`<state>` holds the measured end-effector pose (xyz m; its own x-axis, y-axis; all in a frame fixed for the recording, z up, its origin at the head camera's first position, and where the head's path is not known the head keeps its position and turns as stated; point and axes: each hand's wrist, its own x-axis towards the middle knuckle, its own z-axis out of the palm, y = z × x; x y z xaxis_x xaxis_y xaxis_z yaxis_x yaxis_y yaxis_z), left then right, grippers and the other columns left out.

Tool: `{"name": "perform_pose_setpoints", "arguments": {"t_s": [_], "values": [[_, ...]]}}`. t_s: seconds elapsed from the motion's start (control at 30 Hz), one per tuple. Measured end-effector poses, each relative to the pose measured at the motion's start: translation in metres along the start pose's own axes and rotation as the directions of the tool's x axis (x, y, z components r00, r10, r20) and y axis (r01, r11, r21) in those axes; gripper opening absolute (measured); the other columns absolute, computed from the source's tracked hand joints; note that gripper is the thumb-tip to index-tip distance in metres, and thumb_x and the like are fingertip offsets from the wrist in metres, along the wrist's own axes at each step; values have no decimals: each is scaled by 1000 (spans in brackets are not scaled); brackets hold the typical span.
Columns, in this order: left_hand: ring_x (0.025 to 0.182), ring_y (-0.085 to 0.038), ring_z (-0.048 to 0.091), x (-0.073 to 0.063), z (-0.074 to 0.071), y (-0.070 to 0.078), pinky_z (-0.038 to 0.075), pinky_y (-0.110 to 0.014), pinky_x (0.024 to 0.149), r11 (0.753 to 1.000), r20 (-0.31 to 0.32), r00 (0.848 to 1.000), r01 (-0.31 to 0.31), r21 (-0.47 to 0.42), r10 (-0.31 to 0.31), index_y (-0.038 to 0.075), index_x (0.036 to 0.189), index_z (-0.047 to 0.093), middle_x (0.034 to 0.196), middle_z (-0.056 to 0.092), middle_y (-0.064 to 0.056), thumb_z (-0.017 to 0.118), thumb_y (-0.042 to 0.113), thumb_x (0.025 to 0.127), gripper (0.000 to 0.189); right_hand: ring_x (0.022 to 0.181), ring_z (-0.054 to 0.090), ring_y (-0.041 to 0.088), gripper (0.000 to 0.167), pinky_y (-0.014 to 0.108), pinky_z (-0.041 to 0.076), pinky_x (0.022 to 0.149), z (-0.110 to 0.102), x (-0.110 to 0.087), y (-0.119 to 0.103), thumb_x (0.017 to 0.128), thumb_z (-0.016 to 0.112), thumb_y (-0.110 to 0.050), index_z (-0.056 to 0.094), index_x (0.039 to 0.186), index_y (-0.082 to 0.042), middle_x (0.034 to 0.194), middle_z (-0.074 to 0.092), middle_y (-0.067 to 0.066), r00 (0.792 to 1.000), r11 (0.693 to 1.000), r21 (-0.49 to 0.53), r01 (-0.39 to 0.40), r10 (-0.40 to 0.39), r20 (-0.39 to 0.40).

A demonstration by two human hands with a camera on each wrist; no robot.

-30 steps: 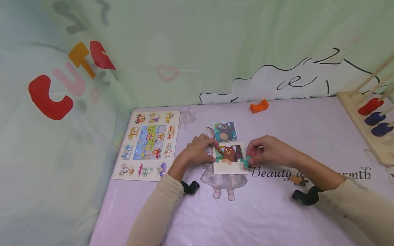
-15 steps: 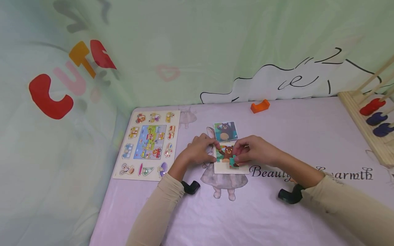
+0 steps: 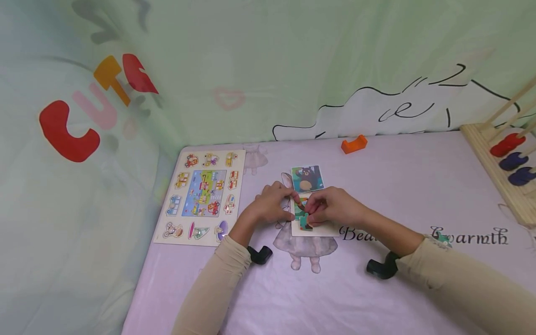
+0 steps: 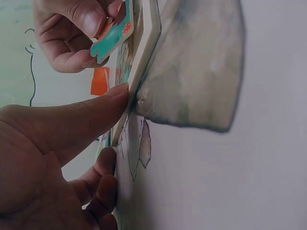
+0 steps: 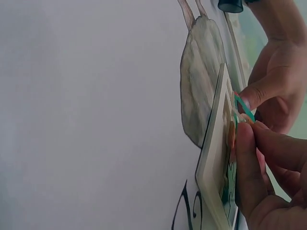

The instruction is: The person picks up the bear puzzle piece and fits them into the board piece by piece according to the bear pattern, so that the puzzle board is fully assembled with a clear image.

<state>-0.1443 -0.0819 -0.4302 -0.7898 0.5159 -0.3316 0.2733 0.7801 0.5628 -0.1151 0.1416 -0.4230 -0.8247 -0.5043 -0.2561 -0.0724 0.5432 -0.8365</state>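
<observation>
In the head view my right hand pinches a teal jigsaw piece between thumb and fingertips. The piece hovers over the lower left of a small puzzle tray, tilted in the left wrist view. My left hand holds the tray by its left edge, thumb against the rim. Bear picture pieces fill the tray's upper part, largely hidden by my right hand. Just behind the tray lies a bear picture card.
A board with vehicle pictures lies to the left. An orange block sits near the back edge, and a wooden bead frame stands at the right. Another teal piece shows beside my right sleeve.
My right hand has carried the teal piece leftward, from beside the tray's right edge to above its lower left. The left hand has stayed at the tray's left edge.
</observation>
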Motion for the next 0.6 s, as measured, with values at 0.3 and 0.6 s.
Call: {"name": "perform_pose_setpoints", "arguments": {"t_s": [0.3, 0.6], "values": [[118, -30, 45, 0, 0, -2, 40, -57, 97, 1000, -6, 1000, -19, -1, 19, 28, 114, 69, 127, 51, -6, 84, 23, 83, 35, 77, 68, 11, 20, 23, 53, 75, 7, 7, -2, 80, 87, -15, 73, 93, -8, 83, 73, -1, 999, 998, -60, -9, 7, -36], [115, -29, 45, -1, -1, -1, 40, -56, 96, 1000, -6, 1000, -22, -8, 22, 28, 113, 69, 124, 51, -5, 84, 21, 83, 34, 75, 65, 10, 22, 26, 51, 73, 12, 10, -3, 77, 90, -18, 73, 89, -11, 79, 72, -4, 996, 990, -141, -4, -8, -85]]}}
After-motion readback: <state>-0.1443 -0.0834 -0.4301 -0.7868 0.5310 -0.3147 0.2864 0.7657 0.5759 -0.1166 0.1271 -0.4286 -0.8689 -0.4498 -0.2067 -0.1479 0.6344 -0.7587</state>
